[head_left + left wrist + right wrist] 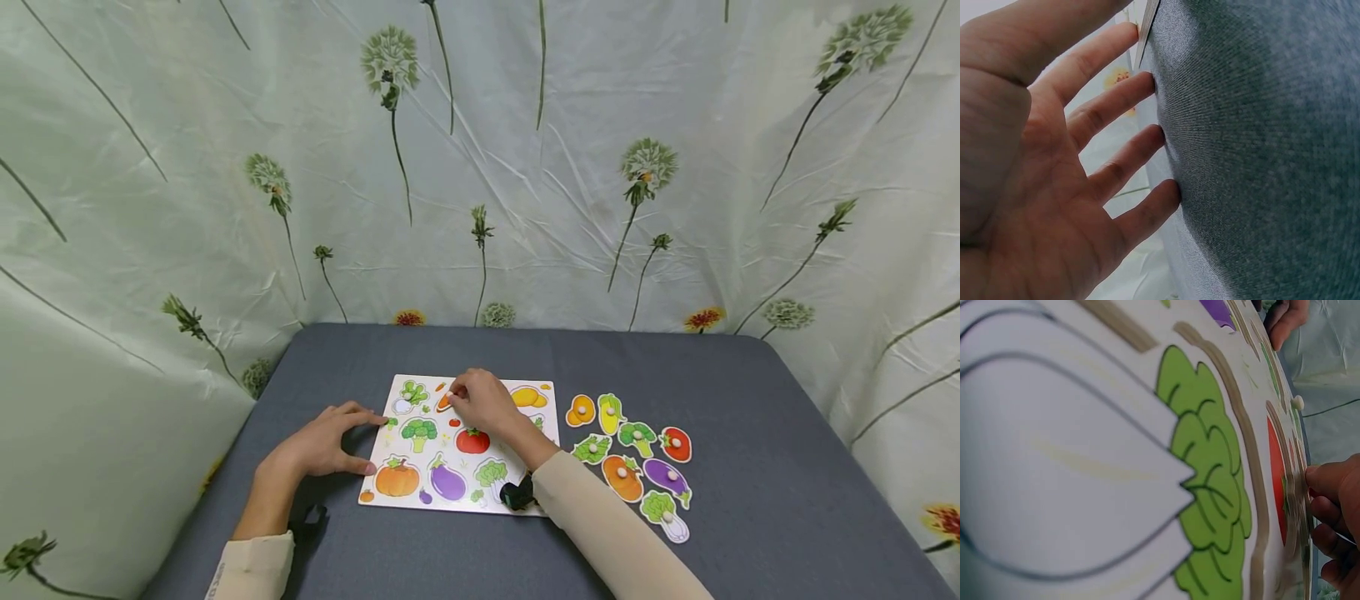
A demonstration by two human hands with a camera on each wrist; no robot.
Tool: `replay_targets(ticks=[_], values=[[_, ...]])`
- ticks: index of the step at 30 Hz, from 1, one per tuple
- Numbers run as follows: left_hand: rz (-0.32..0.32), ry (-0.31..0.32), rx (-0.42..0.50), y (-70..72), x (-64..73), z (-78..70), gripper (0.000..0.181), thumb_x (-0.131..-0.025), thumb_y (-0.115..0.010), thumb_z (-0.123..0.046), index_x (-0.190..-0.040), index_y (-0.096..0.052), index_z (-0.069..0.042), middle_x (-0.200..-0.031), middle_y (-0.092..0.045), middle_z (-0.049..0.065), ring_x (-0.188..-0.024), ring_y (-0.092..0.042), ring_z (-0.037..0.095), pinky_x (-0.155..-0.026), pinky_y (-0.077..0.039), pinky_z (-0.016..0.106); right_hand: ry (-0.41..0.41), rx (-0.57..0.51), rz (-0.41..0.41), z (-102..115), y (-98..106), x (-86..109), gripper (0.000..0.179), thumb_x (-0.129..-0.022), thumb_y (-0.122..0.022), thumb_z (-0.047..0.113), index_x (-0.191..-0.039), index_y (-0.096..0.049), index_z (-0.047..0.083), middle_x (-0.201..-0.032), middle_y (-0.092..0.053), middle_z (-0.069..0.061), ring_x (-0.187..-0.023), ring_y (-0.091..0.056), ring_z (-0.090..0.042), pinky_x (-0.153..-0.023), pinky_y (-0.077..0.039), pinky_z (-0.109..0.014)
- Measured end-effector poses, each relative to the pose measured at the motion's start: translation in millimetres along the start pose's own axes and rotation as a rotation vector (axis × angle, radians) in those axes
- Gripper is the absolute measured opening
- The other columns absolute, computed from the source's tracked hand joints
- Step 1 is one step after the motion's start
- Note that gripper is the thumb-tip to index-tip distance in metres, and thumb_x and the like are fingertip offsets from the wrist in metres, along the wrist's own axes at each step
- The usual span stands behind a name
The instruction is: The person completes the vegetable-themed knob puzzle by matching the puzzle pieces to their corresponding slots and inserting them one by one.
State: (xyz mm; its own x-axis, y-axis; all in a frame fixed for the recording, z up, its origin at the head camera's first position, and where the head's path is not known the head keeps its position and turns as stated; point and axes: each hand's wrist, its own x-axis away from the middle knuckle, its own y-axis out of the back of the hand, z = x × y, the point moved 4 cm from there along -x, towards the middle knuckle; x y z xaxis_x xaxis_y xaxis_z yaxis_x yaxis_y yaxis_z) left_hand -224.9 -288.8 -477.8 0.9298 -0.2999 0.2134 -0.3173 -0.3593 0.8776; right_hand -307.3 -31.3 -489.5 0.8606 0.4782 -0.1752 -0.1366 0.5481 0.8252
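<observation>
The white vegetable puzzle board (386, 493) lies on the table with printed vegetables in its cut-outs. With my right hand (487, 410) I pinch an orange carrot piece (443, 403) at the carrot's place near the board's far edge; my fingers partly hide it. In the right wrist view its fingertips (1325, 481) are low over the board. My left hand (318, 442) rests at the board's left edge, thumb and index finger touching it, fingers spread. In the left wrist view the other fingertips (1169, 187) rest on the cloth. A knobbed turnip piece (406, 400) sits at the board's far left corner.
Right of the board lie several loose knobbed pieces, among them a tomato (677, 446), a broccoli (636, 435), a pumpkin (621, 481), an eggplant (669, 478) and a bok choy (663, 513). Grey cloth covers the table (750, 500). A flowered curtain (525, 208) hangs behind.
</observation>
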Motion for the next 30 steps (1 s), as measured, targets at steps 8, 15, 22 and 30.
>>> replay_targets(ticks=[8,15,22,30], values=[[0.003,0.002,0.010,0.5,1.4,0.1,0.081,-0.070,-0.093,-0.050,-0.141,-0.064,-0.023,-0.138,-0.056,0.010,-0.131,-0.047,0.041,-0.103,-0.042,0.069,0.018,0.004,-0.007,4,-1,-0.5,0.012,-0.096,-0.071,0.021,-0.094,-0.079,0.014,-0.084,-0.065,0.004,-0.081,-0.057,-0.011,-0.071,-0.048,-0.026],[0.005,0.005,0.014,2.1,1.8,-1.9,0.080,-0.070,-0.093,-0.050,-0.140,-0.064,-0.023,-0.138,-0.057,0.010,-0.130,-0.047,0.039,-0.103,-0.042,0.069,-0.005,0.013,0.013,4,-3,0.5,0.013,-0.097,-0.071,0.025,-0.096,-0.079,0.015,-0.089,-0.067,0.004,-0.083,-0.059,-0.011,-0.075,-0.050,-0.027],[0.005,-0.008,0.005,2.8,2.1,-5.6,0.080,-0.071,-0.092,-0.049,-0.140,-0.064,-0.022,-0.137,-0.057,0.011,-0.131,-0.047,0.042,-0.103,-0.042,0.069,-0.022,-0.034,0.024,0,0,3.5,0.015,-0.097,-0.072,0.026,-0.105,-0.077,0.015,-0.087,-0.065,0.004,-0.081,-0.056,-0.011,-0.072,-0.048,-0.027],[-0.002,-0.015,0.008,2.7,3.3,-7.0,0.078,-0.070,-0.093,-0.047,-0.139,-0.065,-0.021,-0.136,-0.058,0.010,-0.129,-0.049,0.040,-0.103,-0.043,0.067,-0.014,-0.073,0.023,-10,16,6.6,0.018,-0.099,-0.071,0.023,-0.111,-0.076,0.013,-0.090,-0.064,0.003,-0.081,-0.055,-0.012,-0.073,-0.048,-0.028]])
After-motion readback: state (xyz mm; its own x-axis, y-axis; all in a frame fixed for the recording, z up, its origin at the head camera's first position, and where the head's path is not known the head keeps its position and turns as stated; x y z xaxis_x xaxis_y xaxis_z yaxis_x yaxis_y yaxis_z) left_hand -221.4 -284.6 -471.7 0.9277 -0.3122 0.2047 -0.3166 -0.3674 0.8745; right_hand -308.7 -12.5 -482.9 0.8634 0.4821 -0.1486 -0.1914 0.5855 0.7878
